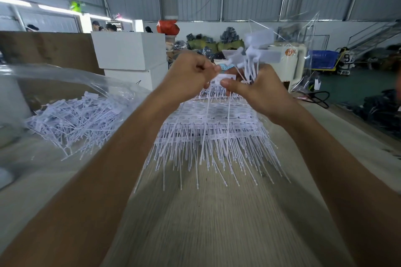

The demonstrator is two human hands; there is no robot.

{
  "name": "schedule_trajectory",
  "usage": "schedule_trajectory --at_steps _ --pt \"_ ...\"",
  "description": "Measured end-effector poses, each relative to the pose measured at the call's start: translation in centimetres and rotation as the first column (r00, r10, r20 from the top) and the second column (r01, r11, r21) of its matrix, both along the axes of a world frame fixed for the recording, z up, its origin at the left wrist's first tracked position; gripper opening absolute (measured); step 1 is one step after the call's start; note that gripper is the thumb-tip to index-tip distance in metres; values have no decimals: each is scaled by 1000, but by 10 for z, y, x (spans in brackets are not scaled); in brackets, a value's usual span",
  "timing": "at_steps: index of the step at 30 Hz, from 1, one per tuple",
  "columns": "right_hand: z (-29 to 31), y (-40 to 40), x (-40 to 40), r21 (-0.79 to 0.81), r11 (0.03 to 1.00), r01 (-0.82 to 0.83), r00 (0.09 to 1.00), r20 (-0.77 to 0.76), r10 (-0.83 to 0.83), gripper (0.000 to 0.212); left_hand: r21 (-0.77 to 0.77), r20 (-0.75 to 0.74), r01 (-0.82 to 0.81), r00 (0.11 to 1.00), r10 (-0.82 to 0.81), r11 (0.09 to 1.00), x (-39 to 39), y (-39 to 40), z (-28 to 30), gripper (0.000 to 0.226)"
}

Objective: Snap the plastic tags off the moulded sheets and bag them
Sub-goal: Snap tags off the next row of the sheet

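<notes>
Snapping step in hand: left hand (191, 73) and right hand (258, 91) both pinch one tag (225, 79) above the moulded sheets (208, 123), right also clutching freed tags (249, 56); next likely a twist-off, then transfer to the bag (71, 84) left of the sheets.

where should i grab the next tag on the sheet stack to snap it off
Pinch the flat rectangular head of a tag on the top moulded sheet, coming from above at the far end, as the left hand and right hand do now. My guess: the head is broad enough to pinch, while the thin tails fan toward you and would just bend.
</notes>
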State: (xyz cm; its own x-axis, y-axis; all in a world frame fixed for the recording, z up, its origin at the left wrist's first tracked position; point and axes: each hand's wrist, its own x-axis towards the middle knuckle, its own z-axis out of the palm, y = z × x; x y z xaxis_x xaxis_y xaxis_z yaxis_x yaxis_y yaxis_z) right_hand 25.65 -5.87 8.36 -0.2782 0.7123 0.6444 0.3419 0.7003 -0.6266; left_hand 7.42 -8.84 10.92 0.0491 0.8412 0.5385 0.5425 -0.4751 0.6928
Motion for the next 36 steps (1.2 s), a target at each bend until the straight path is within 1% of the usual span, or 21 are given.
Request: schedule_trajectory --at_steps 2,3,4,6,9,11,13,15,17,18,20,22,24,27,29,31,33,36 --pt "-2 2 -1 56 993 102 991 78 -106 19 -22 34 8 999 -7 1000 -2 0 0 23" --pt "-3 1 -2 86 988 128 986 97 -136 18 -32 53 17 998 -16 999 -3 1 -1 21" --pt "-3 0 -3 117 983 139 983 104 -152 17 -39 70 27 997 -25 999 -4 1 -1 21" --pt "-4 -2 -4 173 974 144 980 111 -164 23 -50 100 47 994 -42 998 -7 3 -2 21" --pt "-4 -1 -6 274 947 166 969 132 -207 22 -91 158 90 985 -75 992 -10 5 -2 30" --pt "-4 -1 -5 327 931 162 962 158 -223 18 -131 209 120 974 -91 984 -13 7 -4 34" --pt "-2 -4 -5 452 879 152 930 234 -282 18 -184 243 119 967 -72 976 -15 9 -6 24" --pt "0 -9 -7 537 837 104 915 279 -292 15 -257 293 126 955 -47 958 -17 13 -6 12" --pt "2 -9 -7 573 817 59 919 289 -269 23 -326 374 171 926 -39 930 -18 14 -5 15" --pt "0 -7 -6 558 827 74 916 290 -277 19 -328 389 192 920 -53 925 -19 14 -4 17" --pt "-6 0 -5 437 888 141 928 255 -273 6 -264 331 190 939 -97 946 -17 13 -2 24" --pt "-9 1 -7 296 938 177 962 149 -229 16 -172 282 179 951 -126 969 -14 11 -1 29" --pt "-8 1 -9 203 961 186 975 78 -206 22 -124 267 167 955 -129 978 -12 11 0 24" --pt "-3 3 -6 150 962 230 965 96 -245 23 -105 196 149 972 -127 983 -14 10 -1 20" --pt "0 0 -6 59 983 172 985 19 -174 23 -122 126 140 984 -124 983 -17 10 -2 20" --pt "1 -3 -8 21 996 83 993 -87 -81 24 -149 62 139 989 -131 979 -17 9 -3 19" --pt "1 -4 -9 27 998 52 986 -162 -47 23 -159 49 144 989 -138 977 -14 9 -4 18" --pt "2 -3 -7 15 996 86 975 -207 -81 21 -134 69 147 988 -138 980 -12 10 -4 16"
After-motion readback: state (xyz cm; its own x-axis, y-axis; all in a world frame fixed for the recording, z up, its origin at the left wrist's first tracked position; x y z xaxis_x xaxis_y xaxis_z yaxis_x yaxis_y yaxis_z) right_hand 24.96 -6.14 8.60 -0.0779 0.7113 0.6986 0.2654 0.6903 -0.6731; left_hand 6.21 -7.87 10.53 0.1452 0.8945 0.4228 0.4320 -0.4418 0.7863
